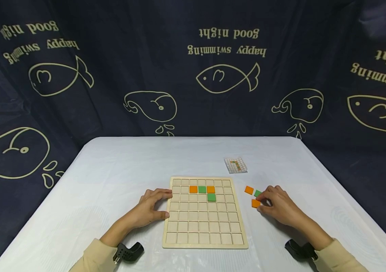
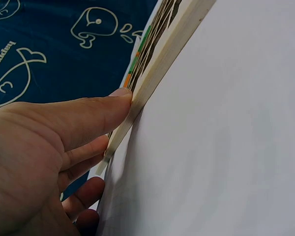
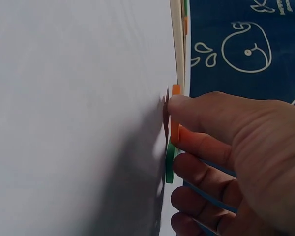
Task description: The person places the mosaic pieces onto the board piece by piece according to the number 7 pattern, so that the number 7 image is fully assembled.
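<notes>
Head view, lower right: the right hand [image 1: 279, 206] pinches an orange tile [image 1: 255, 204] in its fingers, likely the picking-up step; next calls for lifting clear of the green tile [image 1: 257, 193]. Lower centre: the left hand [image 1: 149, 210], fingers apart, touches the wooden grid board [image 1: 205, 246].

Dark blue backdrop cloth [image 1: 220, 117], pale print. Centre lettering [image 1: 229, 33], upside down: "good night", with "happy swimming" beneath. Left block, same words, rumpled by folds. Right block clipped at frame edge; "night" and most of "swimming" legible. Left wrist view: "happy" slanted, remainder cut.
</notes>
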Motion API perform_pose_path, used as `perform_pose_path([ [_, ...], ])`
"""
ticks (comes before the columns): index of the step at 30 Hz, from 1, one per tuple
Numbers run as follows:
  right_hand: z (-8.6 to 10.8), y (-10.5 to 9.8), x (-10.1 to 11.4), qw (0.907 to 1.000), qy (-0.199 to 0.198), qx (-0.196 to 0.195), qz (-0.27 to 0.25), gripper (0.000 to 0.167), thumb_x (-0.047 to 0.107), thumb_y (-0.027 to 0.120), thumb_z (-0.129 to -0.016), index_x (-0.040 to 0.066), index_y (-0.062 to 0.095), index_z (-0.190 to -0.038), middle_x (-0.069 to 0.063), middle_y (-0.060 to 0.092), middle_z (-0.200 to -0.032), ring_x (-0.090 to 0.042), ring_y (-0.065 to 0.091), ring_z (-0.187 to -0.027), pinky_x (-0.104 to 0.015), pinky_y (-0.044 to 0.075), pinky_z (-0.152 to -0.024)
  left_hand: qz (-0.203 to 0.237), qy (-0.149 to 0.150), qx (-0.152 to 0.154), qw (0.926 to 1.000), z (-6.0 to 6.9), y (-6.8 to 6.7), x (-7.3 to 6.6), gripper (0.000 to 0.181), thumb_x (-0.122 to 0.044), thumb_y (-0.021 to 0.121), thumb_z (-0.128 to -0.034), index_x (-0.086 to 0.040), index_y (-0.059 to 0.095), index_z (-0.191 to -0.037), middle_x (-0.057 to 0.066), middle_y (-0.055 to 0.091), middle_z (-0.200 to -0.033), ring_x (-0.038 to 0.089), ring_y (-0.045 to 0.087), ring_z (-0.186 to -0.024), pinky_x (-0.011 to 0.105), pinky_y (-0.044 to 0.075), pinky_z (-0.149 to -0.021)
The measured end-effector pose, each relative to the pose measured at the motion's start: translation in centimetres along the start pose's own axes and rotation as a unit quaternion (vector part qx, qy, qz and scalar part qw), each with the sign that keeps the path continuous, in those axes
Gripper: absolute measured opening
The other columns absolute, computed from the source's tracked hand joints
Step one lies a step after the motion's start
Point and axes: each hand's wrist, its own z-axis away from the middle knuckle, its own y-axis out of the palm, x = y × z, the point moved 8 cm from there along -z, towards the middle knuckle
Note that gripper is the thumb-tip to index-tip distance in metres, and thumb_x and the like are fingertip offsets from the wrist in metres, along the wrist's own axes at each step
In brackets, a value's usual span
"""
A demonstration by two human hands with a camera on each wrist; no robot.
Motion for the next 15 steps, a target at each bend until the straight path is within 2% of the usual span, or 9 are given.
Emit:
perform_pose_path([
  [10,-0.2,-0.3,0.9,1.0,-0.008,0.001,0.0,0.019,0.019,0.078,-0.072,0.014,0.072,-0.09,0.005,0.057,-0.085,-0.012,0.041,-0.083,-0.035,0.034,-0.076,0.0,-0.002,0.001,1.0,0.0,0.0,0.0,0.057,-0.028,0.075,-0.0778,-0.016,0.056,-0.13,-0.007,0.045,-0.143,0.014,0.035,-0.111,0.041,0.025,-0.093],
  [15,-0.4,-0.3,1.7,0.9995,-0.028,-0.012,0.003,0.019,0.018,0.078,-0.072,0.014,0.072,-0.09,0.006,0.058,-0.085,-0.01,0.042,-0.083,-0.034,0.034,-0.076,0.002,-0.006,0.001,1.0,0.0,-0.1,0.0,0.057,-0.026,0.075,-0.0774,-0.016,0.056,-0.13,-0.007,0.045,-0.143,0.015,0.035,-0.111,0.043,0.023,-0.094],
])
